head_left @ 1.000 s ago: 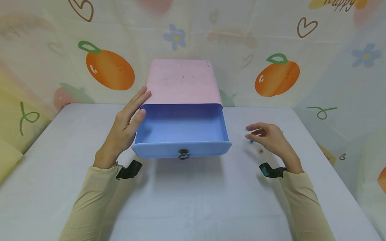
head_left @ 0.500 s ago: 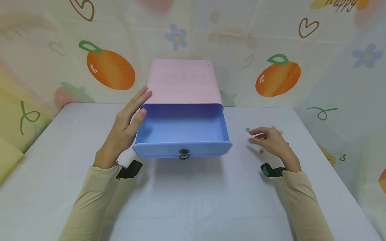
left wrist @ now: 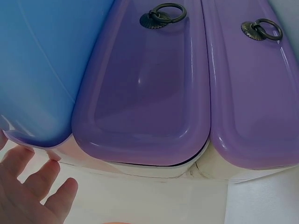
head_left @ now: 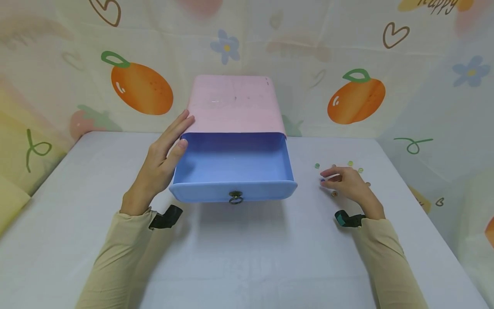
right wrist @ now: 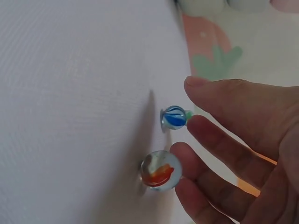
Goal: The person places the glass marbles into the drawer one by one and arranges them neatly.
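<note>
A pink drawer cabinet [head_left: 235, 105] stands on the table with its blue top drawer [head_left: 208, 193] pulled out. My left hand [head_left: 156, 165] rests against the cabinet's left side, fingers extended along its edge. To the right, my right hand [head_left: 349, 182] hovers low over several glass marbles, thumb and fingers apart. In the right wrist view, a clear marble with blue swirls [right wrist: 174, 117] sits by the index fingertip, in front of the gap below the thumb. A clear marble with an orange-red swirl [right wrist: 161, 170] appears beside the other fingers; whether they touch it I cannot tell.
Two purple drawers [left wrist: 145, 84] with ring pulls are closed beneath the blue one. A green marble [head_left: 317, 165] and yellowish marbles [head_left: 350, 163] lie beyond the right hand. A printed cloth [head_left: 254, 38] hangs behind the white-covered table [head_left: 239, 257].
My right hand has shifted slightly right and nearer to me, so the green and yellowish marbles now show beyond it. The left hand, cabinet and drawer stay where they were.
</note>
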A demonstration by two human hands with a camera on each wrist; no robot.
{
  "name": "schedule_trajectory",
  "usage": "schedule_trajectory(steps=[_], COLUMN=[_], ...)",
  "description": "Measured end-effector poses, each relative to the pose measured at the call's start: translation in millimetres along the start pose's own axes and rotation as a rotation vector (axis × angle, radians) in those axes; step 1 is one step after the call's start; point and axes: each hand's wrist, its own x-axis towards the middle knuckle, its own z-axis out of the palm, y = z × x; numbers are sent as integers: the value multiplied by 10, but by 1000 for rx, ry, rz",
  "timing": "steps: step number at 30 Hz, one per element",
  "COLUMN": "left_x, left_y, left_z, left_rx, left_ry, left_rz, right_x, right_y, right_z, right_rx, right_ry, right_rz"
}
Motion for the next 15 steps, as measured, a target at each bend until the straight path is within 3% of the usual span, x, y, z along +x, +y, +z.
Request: schedule_trajectory(steps=[15], left_x=[3], left_y=[-7], left_z=[-6], left_rx=[0], left_ry=[-10], left_rz=[13], right_x=[46], right_y=[65], right_z=[79], right_rx=[-82], right_ry=[-2], right_rz=[-23])
